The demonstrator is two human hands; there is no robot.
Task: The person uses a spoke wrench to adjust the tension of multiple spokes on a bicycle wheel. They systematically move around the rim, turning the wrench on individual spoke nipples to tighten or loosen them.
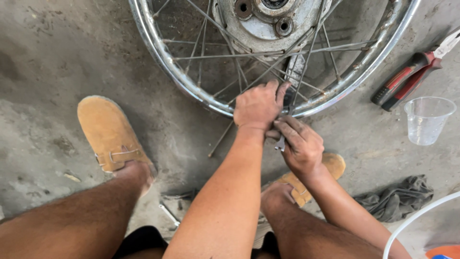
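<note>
A spoked metal wheel (201, 93) with a chrome rim and a grey hub (268, 21) lies flat on the concrete floor. My left hand (258, 105) rests on the near part of the rim, its fingers closed around a spoke. Just below it, my right hand (299, 146) grips a small metal wrench (280, 144) that points up toward the rim. Both hands touch each other at the rim's edge.
Red-and-black pliers (407, 79) and a clear plastic cup (426, 120) lie at the right. A grey rag (397, 196) sits lower right, beside a white hose (417, 216). A loose spoke (220, 140) and a small wrench (168, 214) lie on the floor between my tan clogs (108, 132).
</note>
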